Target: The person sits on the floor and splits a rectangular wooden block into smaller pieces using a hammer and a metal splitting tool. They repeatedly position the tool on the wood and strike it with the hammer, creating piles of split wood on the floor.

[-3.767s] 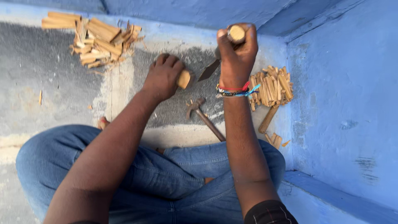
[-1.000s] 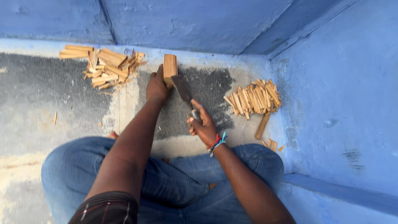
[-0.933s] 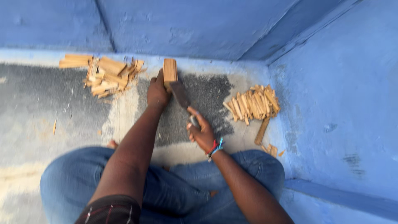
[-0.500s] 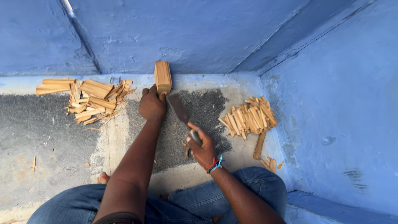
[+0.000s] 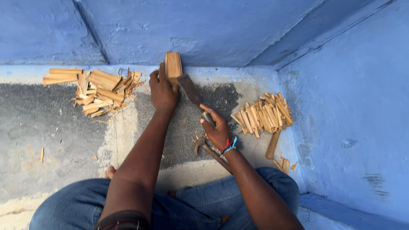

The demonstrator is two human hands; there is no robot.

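My left hand (image 5: 162, 89) grips a wooden block (image 5: 173, 66) and holds it upright on the concrete floor near the blue wall. My right hand (image 5: 216, 130) is closed around the handle of a broad metal blade (image 5: 190, 90). The blade slants up and left, and its tip rests against the block's right side. A hammer (image 5: 208, 151) lies on the floor just under my right wrist, which wears coloured bands.
A heap of split wood pieces (image 5: 100, 91) lies at the left. A neater pile of thin sticks (image 5: 264, 115) lies at the right, with a longer stick (image 5: 273, 144) below it. Blue walls close the back and right. My jeans-clad legs fill the bottom.
Earlier my right hand was raised with the blade's handle above the block. Now the blade is down against the block's side, and my view has tilted up toward the wall.
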